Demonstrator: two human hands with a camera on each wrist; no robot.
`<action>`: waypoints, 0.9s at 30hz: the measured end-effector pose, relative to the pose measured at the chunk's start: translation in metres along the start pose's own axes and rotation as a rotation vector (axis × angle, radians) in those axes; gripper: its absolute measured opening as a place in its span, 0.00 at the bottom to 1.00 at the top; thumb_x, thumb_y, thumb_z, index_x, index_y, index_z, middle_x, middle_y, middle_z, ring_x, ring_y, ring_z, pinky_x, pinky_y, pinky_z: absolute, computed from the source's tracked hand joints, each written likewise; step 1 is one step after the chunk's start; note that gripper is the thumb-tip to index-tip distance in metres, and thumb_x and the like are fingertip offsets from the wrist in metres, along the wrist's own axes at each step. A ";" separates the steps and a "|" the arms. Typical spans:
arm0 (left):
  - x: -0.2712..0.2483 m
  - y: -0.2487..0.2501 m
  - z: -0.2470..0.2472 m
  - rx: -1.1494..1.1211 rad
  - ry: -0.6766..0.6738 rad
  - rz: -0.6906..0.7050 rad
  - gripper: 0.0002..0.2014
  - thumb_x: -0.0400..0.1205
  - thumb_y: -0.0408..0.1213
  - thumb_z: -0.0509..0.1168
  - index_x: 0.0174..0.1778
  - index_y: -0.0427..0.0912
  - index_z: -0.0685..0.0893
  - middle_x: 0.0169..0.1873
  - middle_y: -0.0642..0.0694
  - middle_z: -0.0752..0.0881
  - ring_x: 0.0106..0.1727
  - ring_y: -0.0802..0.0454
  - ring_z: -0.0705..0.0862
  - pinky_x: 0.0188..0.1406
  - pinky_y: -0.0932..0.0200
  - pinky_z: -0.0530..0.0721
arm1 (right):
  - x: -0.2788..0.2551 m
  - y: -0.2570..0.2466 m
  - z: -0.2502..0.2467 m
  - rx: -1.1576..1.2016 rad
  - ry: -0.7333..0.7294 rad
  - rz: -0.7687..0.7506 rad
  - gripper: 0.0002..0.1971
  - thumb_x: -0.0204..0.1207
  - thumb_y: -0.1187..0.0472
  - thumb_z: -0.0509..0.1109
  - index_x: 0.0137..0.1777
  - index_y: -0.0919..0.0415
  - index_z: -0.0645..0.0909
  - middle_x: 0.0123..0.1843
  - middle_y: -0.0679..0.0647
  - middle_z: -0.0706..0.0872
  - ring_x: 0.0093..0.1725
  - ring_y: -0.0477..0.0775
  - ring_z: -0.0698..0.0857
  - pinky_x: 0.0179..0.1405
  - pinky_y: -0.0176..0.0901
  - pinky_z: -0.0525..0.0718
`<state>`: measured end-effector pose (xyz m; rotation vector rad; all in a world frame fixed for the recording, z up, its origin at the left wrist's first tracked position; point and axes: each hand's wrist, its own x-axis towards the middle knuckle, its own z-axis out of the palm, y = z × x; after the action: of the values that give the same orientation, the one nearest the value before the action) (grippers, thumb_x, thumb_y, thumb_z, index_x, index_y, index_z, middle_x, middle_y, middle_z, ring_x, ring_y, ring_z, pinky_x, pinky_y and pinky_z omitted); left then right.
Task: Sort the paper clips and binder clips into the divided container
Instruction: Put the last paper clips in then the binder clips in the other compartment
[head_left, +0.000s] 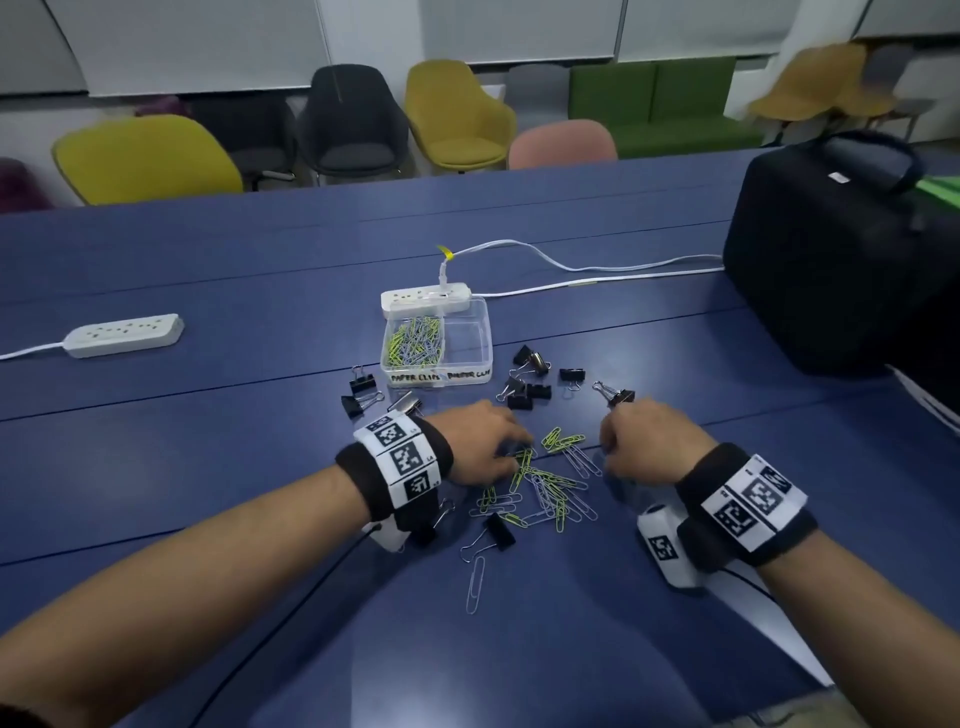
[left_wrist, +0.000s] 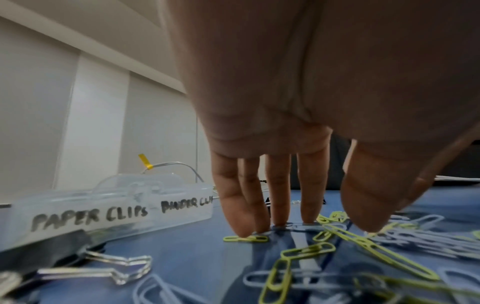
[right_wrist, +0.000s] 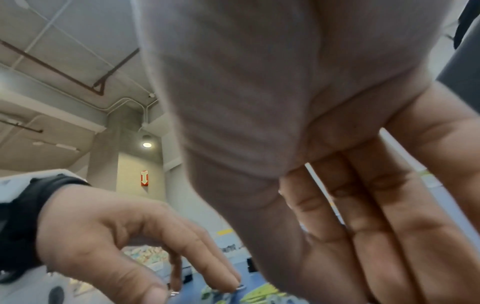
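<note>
A loose pile of green and silver paper clips (head_left: 545, 488) lies on the blue table between my hands. My left hand (head_left: 511, 452) reaches into the pile's left side. Its straight fingers (left_wrist: 278, 205) stand with their tips on the table among the clips (left_wrist: 363, 242), thumb apart. My right hand (head_left: 608, 457) hangs at the pile's right edge, fingers (right_wrist: 376, 236) straight and pointing down, tips hidden. The clear divided container (head_left: 467, 375) holds paper clips (head_left: 415, 338) in its left compartment; the right one is empty. Black binder clips (head_left: 524, 389) lie scattered around it.
More binder clips lie left of the container (head_left: 361, 392), by my right hand (head_left: 618, 395) and near me (head_left: 498, 530). A white power strip (head_left: 426, 299) with cable touches the container's back. Another strip (head_left: 124, 335) lies left. A black case (head_left: 841, 249) stands right.
</note>
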<state>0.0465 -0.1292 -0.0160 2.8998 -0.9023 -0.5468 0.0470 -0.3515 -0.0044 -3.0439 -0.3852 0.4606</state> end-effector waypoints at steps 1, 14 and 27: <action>-0.002 0.000 0.001 -0.008 0.007 0.006 0.21 0.83 0.47 0.61 0.74 0.53 0.76 0.68 0.47 0.79 0.69 0.44 0.75 0.67 0.44 0.77 | 0.001 -0.003 0.002 0.035 -0.012 -0.039 0.14 0.69 0.60 0.67 0.53 0.52 0.88 0.51 0.52 0.89 0.50 0.56 0.87 0.50 0.44 0.85; -0.019 -0.010 0.012 -0.021 0.088 -0.039 0.33 0.73 0.65 0.68 0.73 0.57 0.75 0.65 0.49 0.79 0.67 0.47 0.75 0.63 0.46 0.79 | 0.019 -0.013 0.007 0.051 -0.070 -0.369 0.37 0.69 0.40 0.72 0.79 0.46 0.70 0.82 0.43 0.66 0.80 0.48 0.65 0.80 0.49 0.65; -0.018 -0.010 0.008 -0.088 0.175 -0.054 0.17 0.77 0.56 0.69 0.60 0.54 0.86 0.51 0.53 0.86 0.51 0.52 0.84 0.48 0.56 0.83 | 0.021 -0.015 0.010 0.076 0.012 -0.226 0.12 0.71 0.61 0.76 0.55 0.52 0.87 0.51 0.50 0.88 0.49 0.52 0.85 0.47 0.39 0.81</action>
<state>0.0355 -0.1106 -0.0192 2.8453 -0.7588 -0.3205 0.0595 -0.3319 -0.0191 -2.8815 -0.6851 0.4322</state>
